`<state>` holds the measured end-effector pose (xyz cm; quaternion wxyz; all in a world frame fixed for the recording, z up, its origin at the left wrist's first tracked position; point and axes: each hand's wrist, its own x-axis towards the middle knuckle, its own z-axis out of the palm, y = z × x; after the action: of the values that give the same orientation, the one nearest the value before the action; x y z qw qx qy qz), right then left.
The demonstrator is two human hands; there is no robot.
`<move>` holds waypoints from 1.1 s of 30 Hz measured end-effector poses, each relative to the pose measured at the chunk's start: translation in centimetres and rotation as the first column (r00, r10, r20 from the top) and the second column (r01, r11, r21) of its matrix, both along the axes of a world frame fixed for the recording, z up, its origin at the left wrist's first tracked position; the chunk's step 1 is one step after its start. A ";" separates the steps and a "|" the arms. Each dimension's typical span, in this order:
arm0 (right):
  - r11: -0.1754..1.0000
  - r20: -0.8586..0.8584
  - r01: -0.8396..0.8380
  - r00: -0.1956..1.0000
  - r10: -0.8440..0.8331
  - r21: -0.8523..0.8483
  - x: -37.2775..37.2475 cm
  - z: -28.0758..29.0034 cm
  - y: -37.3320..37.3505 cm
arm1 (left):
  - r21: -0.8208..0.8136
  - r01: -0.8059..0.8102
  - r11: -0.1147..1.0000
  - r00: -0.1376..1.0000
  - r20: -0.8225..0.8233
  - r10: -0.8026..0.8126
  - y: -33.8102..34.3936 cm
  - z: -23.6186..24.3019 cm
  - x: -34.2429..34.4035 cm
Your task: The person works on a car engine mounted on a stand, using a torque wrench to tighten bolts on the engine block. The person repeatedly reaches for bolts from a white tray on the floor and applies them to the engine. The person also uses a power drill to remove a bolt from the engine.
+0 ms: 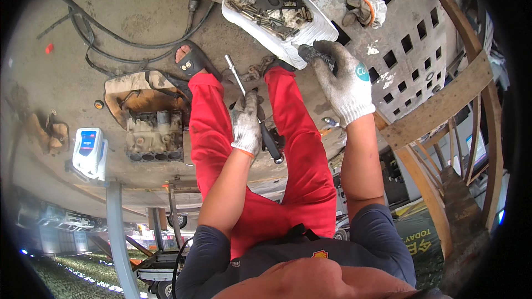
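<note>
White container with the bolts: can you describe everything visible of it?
The white container looks like plastic, long and open on top, with a rounded rim. It sits on the grey floor, holding a jumble of bolts and a dark flat part. The gloved right grip is at its near end; contact is unclear.

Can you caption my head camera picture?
Left grip holds silver socket tool; right grip beside white tub of metal parts.

Bright light (dark, warped rim)
</note>
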<state>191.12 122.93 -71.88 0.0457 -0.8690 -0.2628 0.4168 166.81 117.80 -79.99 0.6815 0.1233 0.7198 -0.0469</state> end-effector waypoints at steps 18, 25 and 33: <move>0.982 0.123 0.081 0.987 -0.103 0.171 0.2 -0.6 -0.8 | 0.014 0.117 0.993 0.993 0.012 -0.118 0.3 0.0 -0.3; 0.974 0.115 0.024 0.992 -0.051 0.227 0.7 -0.6 -0.2 | 0.077 0.081 0.994 0.997 0.005 -0.081 -0.3 -0.3 -0.3; 0.999 0.020 -0.029 0.999 0.029 -0.022 0.4 -1.6 -0.1 | 0.020 0.019 1.000 0.999 0.038 -0.020 -0.4 -0.4 -0.3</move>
<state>191.49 122.86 -73.52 0.0276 -0.8697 -0.2714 0.4114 166.47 117.44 -80.38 0.6935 0.1377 0.7058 -0.0440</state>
